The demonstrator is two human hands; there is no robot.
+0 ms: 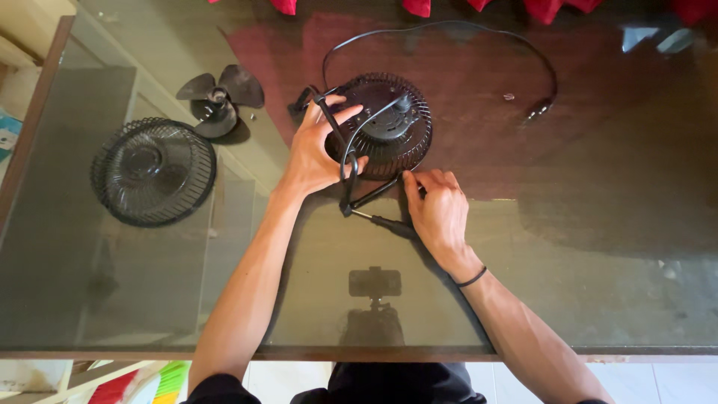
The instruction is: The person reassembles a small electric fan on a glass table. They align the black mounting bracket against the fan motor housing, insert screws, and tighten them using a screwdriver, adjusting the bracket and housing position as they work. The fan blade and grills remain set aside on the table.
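Hands (374,183) on fan housing (389,123), mid-table.

The right hand (440,211) covers most of the screwdriver (389,223), so its handle end cannot be seen. The left hand (320,150) hides the left part of the fan body (389,123). Red cloth (546,7) along the top edge is cut off. A small speck (509,96) at upper middle is too small to tell.

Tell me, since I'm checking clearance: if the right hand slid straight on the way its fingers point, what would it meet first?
The right hand points up-left; its fingertips would probably meet the rim of the black fan cage almost at once. Whether they already touch it is unclear.
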